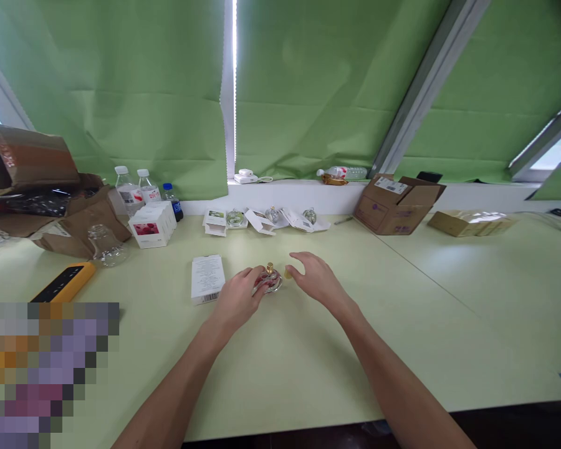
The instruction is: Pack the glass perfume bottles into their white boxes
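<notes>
My left hand point(239, 296) is closed around a rounded clear glass bottle point(273, 285) with reddish contents, much like a perfume bottle. Its gold neck point(270, 268) points up, bare of any cap. Just to the right is a small yellowish cylinder point(287, 272), probably the cap, by the thumb tip of my right hand point(315, 279). That hand has thumb and forefinger apart; whether the thumb touches the cylinder I cannot tell. Left of my left hand a white printed carton point(207, 278) lies on the table.
Along the wall are glass bottles point(235, 217) beside opened white cartons point(260, 221). White boxes point(152, 226), drink bottles point(172, 201) and a clear jar point(105, 246) are at left, near a yellow power strip point(70, 282). Cardboard boxes point(393, 206) stand at back right.
</notes>
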{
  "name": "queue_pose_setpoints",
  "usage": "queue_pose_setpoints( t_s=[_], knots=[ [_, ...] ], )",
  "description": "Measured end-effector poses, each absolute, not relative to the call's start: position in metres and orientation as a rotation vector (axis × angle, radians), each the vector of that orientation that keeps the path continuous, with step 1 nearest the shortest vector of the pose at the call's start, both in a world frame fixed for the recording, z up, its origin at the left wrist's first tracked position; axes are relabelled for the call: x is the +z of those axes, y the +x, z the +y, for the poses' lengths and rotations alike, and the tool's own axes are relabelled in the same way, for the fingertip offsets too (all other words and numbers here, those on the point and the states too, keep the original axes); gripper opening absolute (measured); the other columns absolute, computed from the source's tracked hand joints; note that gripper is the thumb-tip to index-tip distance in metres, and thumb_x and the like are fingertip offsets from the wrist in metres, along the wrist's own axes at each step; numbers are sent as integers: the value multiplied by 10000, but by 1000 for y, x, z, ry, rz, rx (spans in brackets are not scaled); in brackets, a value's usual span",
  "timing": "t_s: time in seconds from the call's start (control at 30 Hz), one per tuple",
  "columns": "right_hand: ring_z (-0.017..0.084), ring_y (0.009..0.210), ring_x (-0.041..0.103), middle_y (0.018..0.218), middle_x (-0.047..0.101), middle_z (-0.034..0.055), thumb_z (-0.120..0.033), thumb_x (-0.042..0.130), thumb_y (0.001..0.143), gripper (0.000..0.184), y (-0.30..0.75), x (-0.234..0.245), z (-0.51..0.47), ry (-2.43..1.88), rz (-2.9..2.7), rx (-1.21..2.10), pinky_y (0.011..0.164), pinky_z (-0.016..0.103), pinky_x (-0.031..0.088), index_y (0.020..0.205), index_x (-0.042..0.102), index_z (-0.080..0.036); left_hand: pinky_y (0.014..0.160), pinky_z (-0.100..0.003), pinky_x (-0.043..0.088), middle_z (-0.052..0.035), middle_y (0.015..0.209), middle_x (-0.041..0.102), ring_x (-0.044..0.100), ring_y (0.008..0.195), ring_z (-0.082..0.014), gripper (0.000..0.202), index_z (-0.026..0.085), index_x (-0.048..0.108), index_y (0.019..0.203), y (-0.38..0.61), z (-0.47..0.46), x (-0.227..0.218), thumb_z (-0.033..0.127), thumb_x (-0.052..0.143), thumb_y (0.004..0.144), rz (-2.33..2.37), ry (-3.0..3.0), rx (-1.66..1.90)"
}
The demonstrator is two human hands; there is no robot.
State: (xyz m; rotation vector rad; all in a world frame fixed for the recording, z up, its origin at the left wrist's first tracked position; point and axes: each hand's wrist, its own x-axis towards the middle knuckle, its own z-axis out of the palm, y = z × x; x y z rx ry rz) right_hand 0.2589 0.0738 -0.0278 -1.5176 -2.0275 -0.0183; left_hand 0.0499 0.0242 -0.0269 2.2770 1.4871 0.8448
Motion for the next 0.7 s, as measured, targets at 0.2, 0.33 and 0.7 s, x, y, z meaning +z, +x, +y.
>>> queue_pose_setpoints(
  t_s=[0.2,0.33,0.7],
  knots=[
    [239,927,639,972,691,94,-196,576,837,155,258,-36,73,-1543,-2166,22,741,316,452,950,680,-219,699,-279,447,-33,1096,645,617,926,-203,290,286,521,1204,50,24,-27,327,428,932,1479,2274,841],
    [229,843,646,901,696,81,-147,565,821,147,258,-36,75,-1560,-2198,34,660,288,427,893,676,-211,710,-282,448,-35,1109,640,616,925,-202,301,288,514,1216,50,24,-27,338,427,933,1473,2274,837],
    [203,810,640,852,706,49,-164,560,812,119,252,-29,72,-1494,-2101,46,662,285,435,859,658,-212,719,-287,454,-33,1098,643,614,941,-208,303,294,507,1221,50,24,-28,341,430,932,1465,2284,847]
  ],
)
